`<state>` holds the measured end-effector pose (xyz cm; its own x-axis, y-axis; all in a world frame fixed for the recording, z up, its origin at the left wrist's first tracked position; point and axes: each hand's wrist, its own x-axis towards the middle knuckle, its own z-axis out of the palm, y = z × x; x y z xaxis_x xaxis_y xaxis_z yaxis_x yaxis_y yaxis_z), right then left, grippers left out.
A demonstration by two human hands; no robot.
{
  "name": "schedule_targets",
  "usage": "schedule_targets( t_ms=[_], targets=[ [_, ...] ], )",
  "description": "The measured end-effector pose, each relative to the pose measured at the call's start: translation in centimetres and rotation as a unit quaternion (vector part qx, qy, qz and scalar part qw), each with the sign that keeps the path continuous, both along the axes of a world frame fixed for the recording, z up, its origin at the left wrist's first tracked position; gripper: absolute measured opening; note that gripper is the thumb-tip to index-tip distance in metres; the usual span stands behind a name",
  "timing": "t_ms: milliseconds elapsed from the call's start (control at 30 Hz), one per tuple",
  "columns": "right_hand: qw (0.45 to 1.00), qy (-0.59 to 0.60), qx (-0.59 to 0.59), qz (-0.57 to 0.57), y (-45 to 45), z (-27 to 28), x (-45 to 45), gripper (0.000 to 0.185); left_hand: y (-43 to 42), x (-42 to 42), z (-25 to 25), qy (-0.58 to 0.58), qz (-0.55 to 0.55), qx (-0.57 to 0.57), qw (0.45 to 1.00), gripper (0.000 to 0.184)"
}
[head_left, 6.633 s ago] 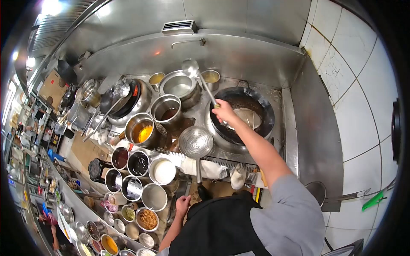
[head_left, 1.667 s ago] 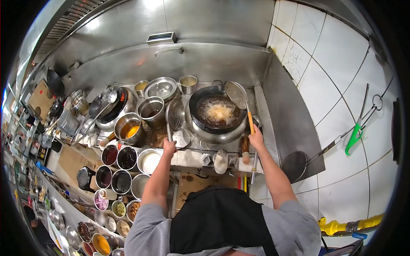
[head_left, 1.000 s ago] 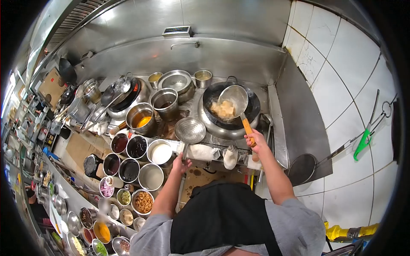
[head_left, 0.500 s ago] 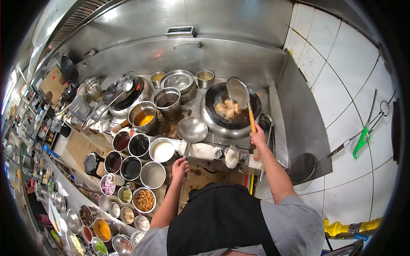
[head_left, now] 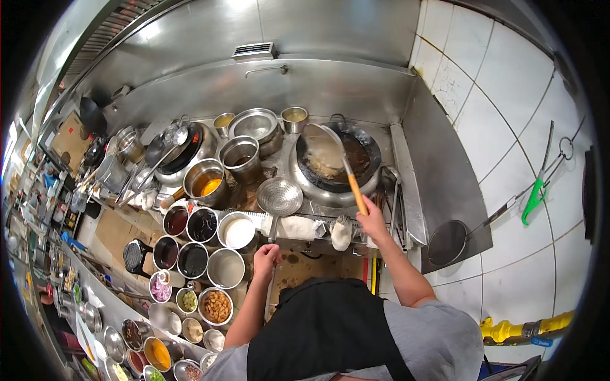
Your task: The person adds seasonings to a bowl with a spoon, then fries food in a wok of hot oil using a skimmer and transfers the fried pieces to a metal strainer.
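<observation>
My right hand point(head_left: 373, 221) is closed on the wooden handle of a wire mesh strainer point(head_left: 324, 145). The strainer's round head is tilted over the left part of a dark wok point(head_left: 367, 155), which contains dark liquid. Whatever lies under the mesh is mostly hidden. My left hand point(head_left: 267, 256) grips the end of a long handle belonging to a perforated metal ladle point(head_left: 280, 196). Its bowl rests at the stove's front edge, left of the wok.
Left of the wok stand steel pots, one with orange liquid point(head_left: 208, 183). Containers of sauces and a bowl of brown pieces point(head_left: 215, 306) crowd the lower left. A second wok point(head_left: 170, 151) sits farther left. Another strainer point(head_left: 448, 242) hangs at the right wall.
My right hand has moved left and slightly down with the strainer. Its head has swung left over the light-brown pieces in the wok, which it now covers. The whole view has shifted slightly.
</observation>
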<state>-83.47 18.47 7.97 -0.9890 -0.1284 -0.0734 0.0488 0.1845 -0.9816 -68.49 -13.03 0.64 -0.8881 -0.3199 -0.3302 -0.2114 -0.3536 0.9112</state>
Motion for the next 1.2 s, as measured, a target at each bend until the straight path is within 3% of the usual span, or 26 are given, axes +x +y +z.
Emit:
schedule_targets(
  t_ms=[67, 100, 200, 333, 400, 533, 733, 867, 900, 933, 967, 1000, 1067, 1200],
  targets=[
    [0.993, -0.094, -0.064, 0.009, -0.6, 1.2, 0.8, 0.059, 0.2, -0.1, 0.0, -0.012, 0.011, 0.036, 0.999, 0.013],
    [0.995, -0.077, -0.069, 0.012, -0.9, 0.6, 0.7, 0.057, 0.3, -0.2, -0.3, -0.013, 0.003, 0.034, 0.999, 0.013],
    [0.994, 0.045, 0.098, -0.009, -1.1, -1.2, -0.4, 0.060, 0.4, -0.6, -0.8, -0.012, -0.021, 0.063, 0.998, 0.015],
    [0.988, 0.026, 0.150, -0.024, 0.1, -0.1, -0.3, 0.062, 0.9, -0.6, -0.6, -0.008, -0.022, 0.064, 0.998, 0.017],
    [0.972, 0.095, 0.209, -0.056, 1.2, 0.2, -1.0, 0.062, 0.9, -0.4, -0.8, -0.006, -0.019, 0.074, 0.997, 0.017],
    [0.976, 0.110, 0.166, -0.090, 3.0, 0.7, -3.5, 0.060, 0.7, 0.2, -1.5, -0.019, -0.016, 0.081, 0.996, 0.017],
    [0.960, 0.115, 0.224, -0.120, 5.1, 0.2, -9.0, 0.060, 1.0, 0.4, -1.4, -0.030, -0.015, 0.082, 0.996, 0.018],
    [0.950, 0.160, 0.223, -0.151, 5.8, -4.3, -12.9, 0.063, 1.6, 0.4, -1.3, -0.034, -0.005, 0.090, 0.995, 0.017],
    [0.989, 0.029, 0.071, -0.124, 5.5, -3.5, -12.7, 0.063, 1.7, 0.5, -1.3, -0.035, -0.002, 0.089, 0.995, 0.017],
    [0.987, -0.104, -0.084, -0.091, 4.9, -2.7, -12.5, 0.063, 1.8, 0.5, -1.3, -0.039, -0.007, 0.088, 0.995, 0.018],
    [0.972, -0.142, -0.154, -0.108, 4.1, -3.7, -13.0, 0.063, 1.8, 0.4, -1.2, -0.041, -0.013, 0.087, 0.995, 0.019],
    [0.972, -0.143, -0.155, -0.107, 3.6, -3.8, -12.9, 0.063, 1.9, 0.4, -1.2, -0.042, -0.013, 0.085, 0.995, 0.019],
    [0.927, -0.218, -0.296, -0.074, 2.8, -4.2, -12.6, 0.057, 2.0, 0.3, -1.2, -0.040, -0.014, 0.087, 0.995, 0.018],
    [0.885, -0.273, -0.376, -0.037, 2.4, -4.3, -11.6, 0.050, 1.6, 0.0, -1.9, -0.030, -0.017, 0.068, 0.997, 0.016]
  ],
)
